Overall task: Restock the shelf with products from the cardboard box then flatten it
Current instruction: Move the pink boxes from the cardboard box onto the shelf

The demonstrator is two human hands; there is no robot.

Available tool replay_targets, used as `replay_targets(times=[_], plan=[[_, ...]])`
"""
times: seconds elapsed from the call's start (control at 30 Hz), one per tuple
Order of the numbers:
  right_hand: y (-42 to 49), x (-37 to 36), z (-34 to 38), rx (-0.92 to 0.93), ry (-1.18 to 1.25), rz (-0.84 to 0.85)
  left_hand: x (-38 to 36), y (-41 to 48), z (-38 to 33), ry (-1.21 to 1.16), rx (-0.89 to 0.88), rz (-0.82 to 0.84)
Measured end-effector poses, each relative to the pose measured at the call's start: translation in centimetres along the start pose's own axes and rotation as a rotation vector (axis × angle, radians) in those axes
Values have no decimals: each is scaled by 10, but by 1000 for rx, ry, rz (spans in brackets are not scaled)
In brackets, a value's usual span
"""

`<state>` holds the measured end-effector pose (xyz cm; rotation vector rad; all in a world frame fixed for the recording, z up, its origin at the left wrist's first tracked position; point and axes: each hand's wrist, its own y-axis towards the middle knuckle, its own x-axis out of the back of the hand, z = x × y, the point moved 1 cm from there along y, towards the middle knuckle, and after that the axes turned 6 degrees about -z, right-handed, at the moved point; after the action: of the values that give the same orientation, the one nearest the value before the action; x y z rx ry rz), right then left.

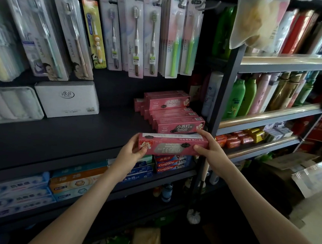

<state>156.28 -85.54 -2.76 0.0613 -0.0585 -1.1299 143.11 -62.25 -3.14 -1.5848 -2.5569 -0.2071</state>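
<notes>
1. I see both hands holding one long pink cardboard toothpaste carton (172, 145) level, its length running left to right, at the front edge of the dark shelf board (58, 132).
2. The left hand (134, 148) grips the carton's left end, with the thumb pressed on the face turned towards me and the fingers curled behind it.
3. The right hand (210, 147) grips the right end, with the fingers wrapped over the top edge and the thumb on the near face.
4. The print on the held carton reads upside down from my view.
5. Just behind it, near the right end of the same shelf board, stands a stack of matching pink toothpaste cartons (176, 119). They lie flat in stepped rows, and the front one is close to the held carton. I cannot tell whether the two touch.
6. Towards the left end of the shelf board sits a white rectangular box with a round logo (66, 99), well apart from the pink stack.
7. Above the shelf board, carded toothbrush packs (137, 32) hang in a row from hooks.
8. On the shelf below, under the held carton, lie red-and-blue Colgate toothpaste boxes (172, 163).
9. The neighbouring rack to the right carries green plastic bottles (236, 97) on its middle shelf.
10. Low on the right, beyond that rack, I make out a brown cardboard box (289, 160) with its flaps showing. What is in it is hidden from me.
</notes>
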Motion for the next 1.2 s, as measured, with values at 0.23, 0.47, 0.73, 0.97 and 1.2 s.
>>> replay_targets(times=[0.23,0.47,0.73,0.97,1.2], plan=[[7,-2,3,31,-225,74,5,7,-8,-56,-47,4],[14,-28,13,240,-930,179,-7,9,-38,81,-181,48],[5,-44,-1,-21,251,108,-30,3,-36,495,-162,196],[24,-31,13,-172,398,22,-19,23,-46,463,-265,-44],[91,-1,29,-3,-231,-356,-11,76,-67,601,-282,-89]])
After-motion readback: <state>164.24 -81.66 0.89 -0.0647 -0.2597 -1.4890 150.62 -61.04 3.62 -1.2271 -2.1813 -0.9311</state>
